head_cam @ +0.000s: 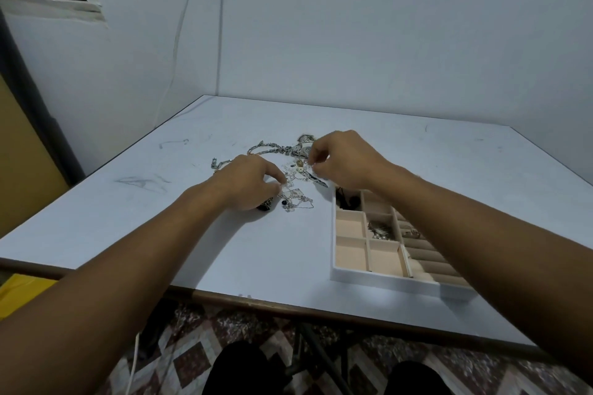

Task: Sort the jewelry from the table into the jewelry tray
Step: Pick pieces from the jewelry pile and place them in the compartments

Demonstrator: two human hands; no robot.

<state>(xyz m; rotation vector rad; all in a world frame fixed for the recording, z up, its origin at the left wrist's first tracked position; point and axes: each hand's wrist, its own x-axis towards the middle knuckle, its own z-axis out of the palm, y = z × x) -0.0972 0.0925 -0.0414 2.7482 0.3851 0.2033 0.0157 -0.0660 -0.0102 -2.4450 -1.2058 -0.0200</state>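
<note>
A tangle of silver chains and small jewelry pieces [290, 170] lies in the middle of the white table [224, 234]. My left hand [248, 183] rests on the pile's near left side, its fingertips pinching a thin silver chain [293, 191]. My right hand [345, 160] hovers over the pile's right side, with thumb and forefinger pinching a fine chain. The jewelry tray [353, 274], white with pink lined compartments, stands to the right under my right forearm; some compartments hold pieces, the near left ones are bare.
A thick silver link chain [266, 147] curves at the far side of the pile. A small dark piece [265, 205] lies by my left palm. The table's front edge runs close to my knees. A wall stands behind the table.
</note>
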